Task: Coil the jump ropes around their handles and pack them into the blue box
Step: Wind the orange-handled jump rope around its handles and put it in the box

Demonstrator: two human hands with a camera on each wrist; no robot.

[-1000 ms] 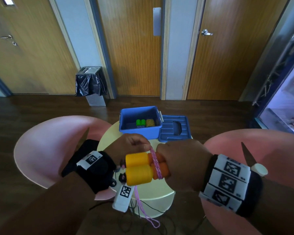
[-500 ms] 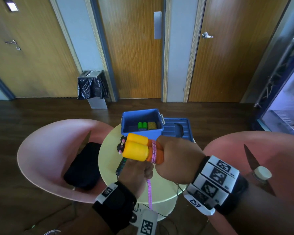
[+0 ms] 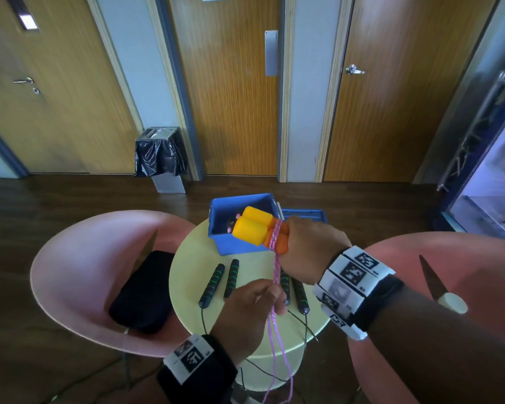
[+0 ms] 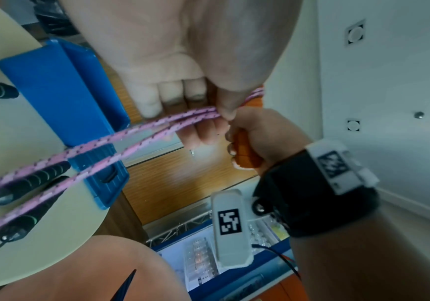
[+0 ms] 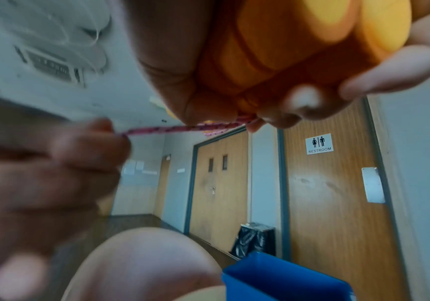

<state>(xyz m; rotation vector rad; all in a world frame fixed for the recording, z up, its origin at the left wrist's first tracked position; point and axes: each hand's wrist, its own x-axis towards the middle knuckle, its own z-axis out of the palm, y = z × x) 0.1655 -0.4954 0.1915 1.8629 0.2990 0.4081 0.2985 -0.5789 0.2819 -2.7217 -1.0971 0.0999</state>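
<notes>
1. Gripping the two orange-and-yellow handles [image 3: 258, 230] side by side, the right hand [image 3: 311, 252] is closed round their orange ends, yellow ends pointing away from the person, held above the table's far edge and in front of the blue box [image 3: 233, 217].
2. A few turns of pink rope [image 3: 276, 272] sit round the handles beside the right fist; from there the doubled rope runs down to the left hand [image 3: 250, 309].
3. Left hand lower and nearer the body, fingers curled, thumb and fingers pinching the two strands; the slack hangs past the table's near edge.
4. Blue box open at the far edge of the round pale table [image 3: 187, 275], its lid [image 3: 303, 214] flat beside it to the right.
5. Four black handles with green rings [image 3: 213, 284] lie mid-table, thin black cords trailing over the near edge.
6. Pink chairs [image 3: 79, 266] either side; wooden doors and a lined bin [image 3: 161, 154] behind, dark wood floor.
</notes>
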